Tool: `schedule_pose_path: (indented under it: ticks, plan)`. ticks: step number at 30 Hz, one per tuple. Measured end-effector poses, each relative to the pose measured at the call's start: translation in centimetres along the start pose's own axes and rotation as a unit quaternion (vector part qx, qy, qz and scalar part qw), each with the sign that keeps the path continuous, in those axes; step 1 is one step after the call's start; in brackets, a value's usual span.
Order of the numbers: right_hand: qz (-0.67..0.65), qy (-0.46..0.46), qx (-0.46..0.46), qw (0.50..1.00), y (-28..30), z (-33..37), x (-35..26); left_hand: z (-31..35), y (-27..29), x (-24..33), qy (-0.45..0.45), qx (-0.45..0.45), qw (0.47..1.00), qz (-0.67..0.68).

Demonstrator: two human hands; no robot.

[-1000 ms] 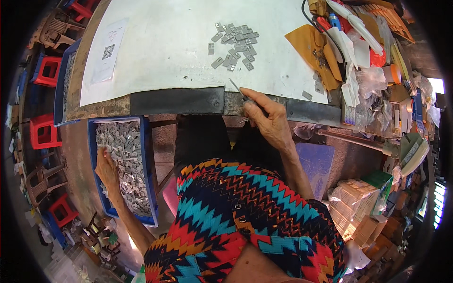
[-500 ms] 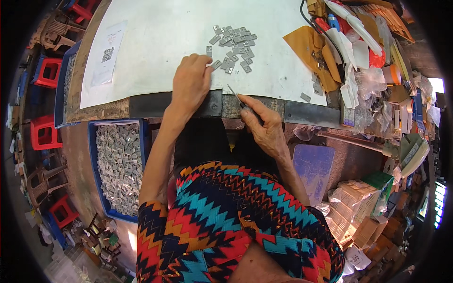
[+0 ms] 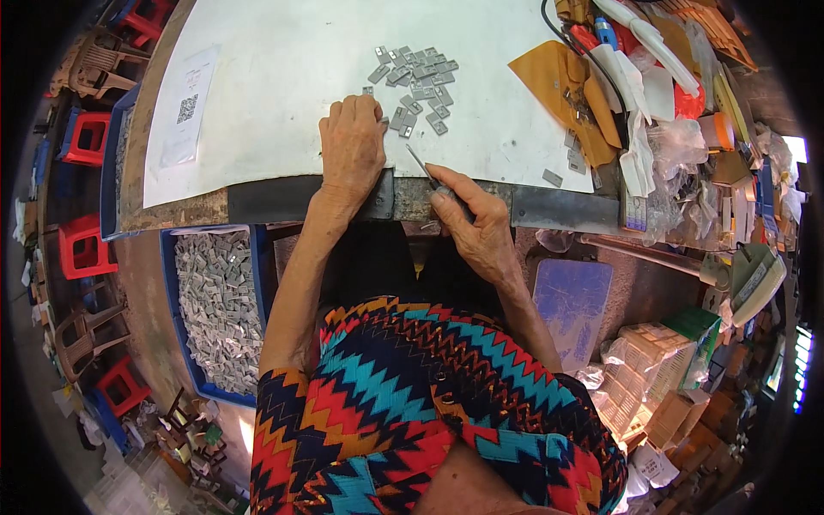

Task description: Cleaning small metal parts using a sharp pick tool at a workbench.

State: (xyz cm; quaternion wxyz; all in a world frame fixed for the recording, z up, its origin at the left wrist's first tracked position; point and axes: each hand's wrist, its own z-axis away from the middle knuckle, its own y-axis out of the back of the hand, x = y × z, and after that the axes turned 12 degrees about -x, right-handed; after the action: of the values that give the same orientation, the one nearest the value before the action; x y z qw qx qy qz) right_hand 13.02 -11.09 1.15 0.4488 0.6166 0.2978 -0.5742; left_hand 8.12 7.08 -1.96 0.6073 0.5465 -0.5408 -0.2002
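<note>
My right hand (image 3: pixel 470 215), near the table's front edge, is closed round the dark handle of a slim pointed metal tool (image 3: pixel 417 160). Its thin tip points up and left over the white sheet. To its left, my left hand (image 3: pixel 354 142) presses down on the sheet with bent, closed fingers; the fingertips are hidden. A small grey metal piece (image 3: pixel 384 123) shows right beside those fingers. Just beyond the hands lies a loose pile of small flat grey metal pieces (image 3: pixel 422 73), some with a hole. One single piece (image 3: pixel 367 90) lies above the left knuckles.
White sheeting (image 3: pixel 283 103) covers the table, with a printed slip (image 3: pixel 189 107) at left. At right lie brown paper (image 3: pixel 549 77), several more grey pieces (image 3: pixel 553 178) and heaped plastic bags (image 3: pixel 674 154). A blue crate (image 3: pixel 182 343) full of grey pieces stands below the table.
My left hand has shifted slightly so its fingers now sit against a grey piece at the pile's near left. The tool stays in my right hand. The whole view has shifted a little.
</note>
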Motion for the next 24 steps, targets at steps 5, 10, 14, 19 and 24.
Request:
schedule_pose_path:
  ticks: [5, 10, 14, 19, 24]
  plan:
    - [-0.044, -0.016, 0.003, 0.999, 0.2, -0.2, -1.3, 1.2, 1.4, 2.0, 0.070, 0.039, 0.955, 0.286]
    - [0.002, 0.001, -0.011, 1.000, 0.4, -0.4, -1.9, 2.7, 2.9, 2.4, 0.061, -0.067, 0.829, 0.552]
    - [0.057, 0.081, -0.019, 0.995, 0.3, -0.7, -1.8, 3.2, 3.1, 2.5, 0.067, -0.110, 0.774, 0.620]
    - [0.063, 0.055, -0.036, 0.996, 0.1, -0.7, -2.1, 3.5, 3.1, 2.6, 0.056, -0.101, 0.772, 0.626]
    - [0.073, 0.042, -0.038, 0.996, 0.1, -0.6, -1.7, 3.7, 2.9, 2.4, 0.053, -0.106, 0.800, 0.588]
